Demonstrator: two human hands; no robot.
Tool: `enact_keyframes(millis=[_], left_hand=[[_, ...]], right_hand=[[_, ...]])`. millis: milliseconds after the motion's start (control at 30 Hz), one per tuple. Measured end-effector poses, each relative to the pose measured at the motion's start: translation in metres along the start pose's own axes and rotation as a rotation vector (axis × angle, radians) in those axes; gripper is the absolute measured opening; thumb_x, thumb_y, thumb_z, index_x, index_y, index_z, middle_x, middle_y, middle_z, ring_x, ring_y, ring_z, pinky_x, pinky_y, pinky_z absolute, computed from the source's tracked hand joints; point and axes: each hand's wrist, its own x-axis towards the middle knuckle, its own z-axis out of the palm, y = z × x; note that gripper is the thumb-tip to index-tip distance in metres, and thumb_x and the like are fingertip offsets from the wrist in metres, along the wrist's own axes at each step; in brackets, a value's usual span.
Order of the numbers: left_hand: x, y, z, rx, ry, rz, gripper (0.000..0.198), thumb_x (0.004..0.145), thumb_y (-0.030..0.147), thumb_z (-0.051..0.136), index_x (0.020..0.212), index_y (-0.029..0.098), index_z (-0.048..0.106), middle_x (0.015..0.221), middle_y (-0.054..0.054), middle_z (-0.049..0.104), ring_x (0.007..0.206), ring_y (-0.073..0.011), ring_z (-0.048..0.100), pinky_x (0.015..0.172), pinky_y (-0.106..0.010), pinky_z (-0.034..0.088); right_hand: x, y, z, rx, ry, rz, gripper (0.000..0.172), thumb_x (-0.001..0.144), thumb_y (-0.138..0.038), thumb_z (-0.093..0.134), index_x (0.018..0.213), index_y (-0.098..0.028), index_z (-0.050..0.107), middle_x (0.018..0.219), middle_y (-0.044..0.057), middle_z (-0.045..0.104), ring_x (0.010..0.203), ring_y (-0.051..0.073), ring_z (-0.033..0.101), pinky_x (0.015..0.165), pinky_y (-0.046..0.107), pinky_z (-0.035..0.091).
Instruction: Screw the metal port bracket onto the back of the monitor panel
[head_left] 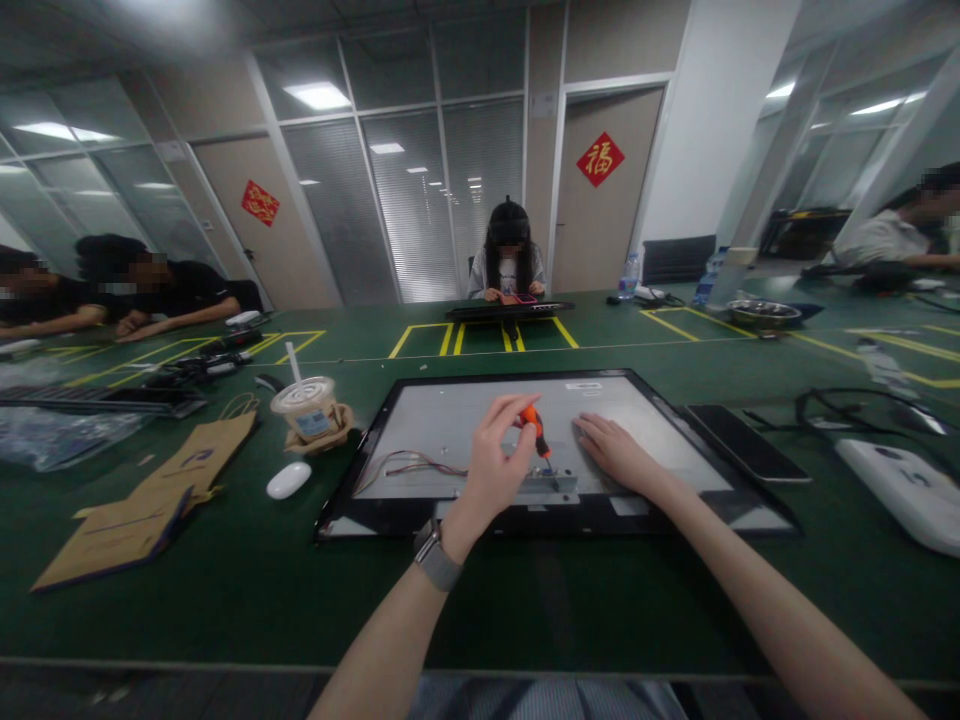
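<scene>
My left hand (501, 446), with a watch on its wrist, grips the orange and black handle of a screwdriver (535, 428). The screwdriver is tilted, its tip down at a metal bracket (536, 488) near the front of an opened display panel (435, 405). Whether the tip sits in a screw is too small to tell. My right hand (613, 448) lies flat on the panel's grey metal back, fingers stretched out, to the right of the screwdriver. Thin coloured wires (420, 466) run across the panel left of the bracket.
Left of the panel are a white mouse (289, 481), an iced drink cup (306, 405) and a brown paper bag (142, 500). On the right lie a black phone (742, 440) and a white device (904, 490). A person (510, 262) sits across the green table; others sit at both sides.
</scene>
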Motion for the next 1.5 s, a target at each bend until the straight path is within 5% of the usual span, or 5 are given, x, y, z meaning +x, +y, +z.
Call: enact_keyframes(millis=[267, 433, 667, 867, 1500], left_hand=[[0.0009, -0.0005, 0.0004, 0.028, 0.042, -0.006, 0.022, 0.090, 0.019, 0.067, 0.112, 0.019, 0.070, 0.097, -0.004, 0.065, 0.081, -0.0131, 0.064, 0.075, -0.027, 0.058], [0.0005, 0.0028, -0.0010, 0.003, -0.033, -0.007, 0.031, 0.093, 0.013, 0.054, 0.121, 0.019, 0.067, 0.111, -0.008, 0.067, 0.092, -0.0146, 0.066, 0.079, -0.026, 0.059], [0.0015, 0.0017, 0.0007, -0.004, 0.008, 0.010, 0.027, 0.091, 0.014, 0.062, 0.116, 0.020, 0.069, 0.099, -0.004, 0.066, 0.084, -0.0133, 0.066, 0.072, -0.025, 0.060], [0.0001, 0.0027, 0.0017, -0.001, -0.028, -0.004, 0.038, 0.090, 0.009, 0.056, 0.125, 0.019, 0.064, 0.112, -0.007, 0.067, 0.095, -0.0152, 0.067, 0.082, -0.029, 0.061], [-0.0005, 0.0011, 0.0017, -0.009, 0.009, 0.021, 0.026, 0.093, 0.017, 0.062, 0.118, 0.021, 0.069, 0.099, -0.004, 0.065, 0.088, -0.0144, 0.066, 0.079, -0.028, 0.060]], right_hand=[[-0.0003, 0.0022, 0.0037, -0.006, 0.025, -0.010, 0.045, 0.101, -0.030, 0.037, 0.139, -0.018, 0.059, 0.145, 0.018, 0.060, 0.134, 0.031, 0.056, 0.111, 0.051, 0.045], [0.0002, 0.0016, 0.0035, -0.027, 0.012, -0.015, 0.047, 0.101, -0.028, 0.036, 0.139, -0.013, 0.059, 0.145, 0.020, 0.059, 0.134, 0.032, 0.056, 0.111, 0.049, 0.045], [0.0000, -0.0007, 0.0012, -0.028, 0.004, -0.001, 0.046, 0.101, -0.029, 0.037, 0.139, -0.014, 0.059, 0.146, 0.020, 0.058, 0.134, 0.032, 0.055, 0.112, 0.050, 0.044], [0.0005, -0.0004, 0.0005, -0.009, -0.007, -0.003, 0.047, 0.101, -0.030, 0.036, 0.140, -0.015, 0.058, 0.147, 0.020, 0.057, 0.136, 0.032, 0.054, 0.113, 0.051, 0.043], [0.0006, -0.0001, 0.0020, -0.024, -0.009, 0.012, 0.045, 0.101, -0.028, 0.037, 0.139, -0.016, 0.058, 0.146, 0.018, 0.058, 0.134, 0.031, 0.056, 0.112, 0.049, 0.044]])
